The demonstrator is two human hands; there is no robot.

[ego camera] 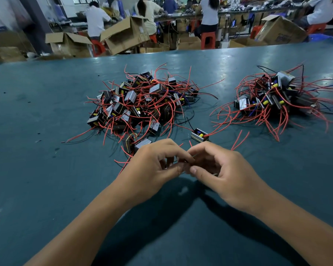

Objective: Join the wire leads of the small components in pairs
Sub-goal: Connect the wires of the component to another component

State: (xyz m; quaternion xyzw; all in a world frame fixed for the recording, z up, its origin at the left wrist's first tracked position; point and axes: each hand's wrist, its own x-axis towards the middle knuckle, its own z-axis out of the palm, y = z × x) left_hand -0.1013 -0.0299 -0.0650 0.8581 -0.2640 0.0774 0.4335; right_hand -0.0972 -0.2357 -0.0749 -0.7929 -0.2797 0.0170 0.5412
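My left hand and my right hand meet fingertip to fingertip low over the teal table. Between them they pinch thin wire leads, and a small dark component shows between my left fingers. Red lead ends stick up behind the fingers. One loose component with red leads lies just beyond my hands. A large heap of components with red wires sits at the centre. A second heap lies at the right.
Two more components lie next to my left hand. Beyond the table's far edge stand open cardboard boxes, red stools and several seated people at benches.
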